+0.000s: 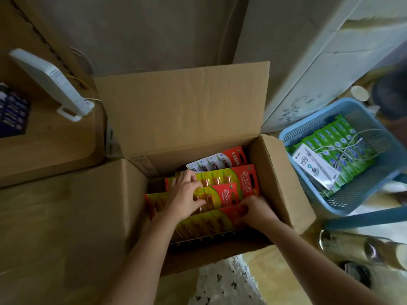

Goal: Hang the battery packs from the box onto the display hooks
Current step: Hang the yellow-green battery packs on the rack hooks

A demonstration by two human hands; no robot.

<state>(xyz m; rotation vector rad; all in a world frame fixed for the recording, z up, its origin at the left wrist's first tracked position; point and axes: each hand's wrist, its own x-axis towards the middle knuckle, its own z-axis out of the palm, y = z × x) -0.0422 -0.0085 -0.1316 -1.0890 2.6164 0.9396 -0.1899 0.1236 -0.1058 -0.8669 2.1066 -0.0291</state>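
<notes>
An open cardboard box (282, 172) stands in front of me with its flaps folded out. Inside lie several red, yellow and green battery packs (240, 179), stacked and overlapping; one pack at the back shows its white blister side. Both my hands are down in the box. My left hand (185, 194) lies flat on the packs, fingers spread over the middle ones. My right hand (256, 211) curls its fingers around the red end of the nearest pack (211, 223). No display hooks are in view.
A blue plastic basket (293, 133) at the right holds green packets, a white package and a cord. A white device (52, 84) stands on the wooden surface at the left. Metal cans (352, 245) lie at the lower right. The box's left flap (66, 216) covers the left side.
</notes>
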